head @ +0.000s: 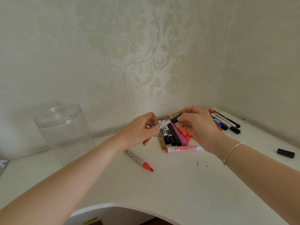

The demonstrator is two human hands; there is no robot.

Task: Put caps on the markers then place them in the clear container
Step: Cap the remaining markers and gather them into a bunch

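Observation:
My left hand (142, 129) grips a white marker (159, 126) by its barrel, just above a pile of markers (173, 135). My right hand (196, 125) pinches a black cap (176, 118) at that marker's tip; cap and tip touch or nearly touch. The pile holds black, pink, gold and red pens, with a red-printed white marker (183, 149) lying across its near side. An uncapped red marker (139, 159) lies alone in front of my left wrist. The clear container (63, 125) stands open at the far left by the wall.
A second group of markers (225, 121) lies at the back right near the wall corner. A loose black cap (285, 153) rests at the right on the white table (178, 184). The table's curved front edge runs close to me. Small dark specks mark the surface.

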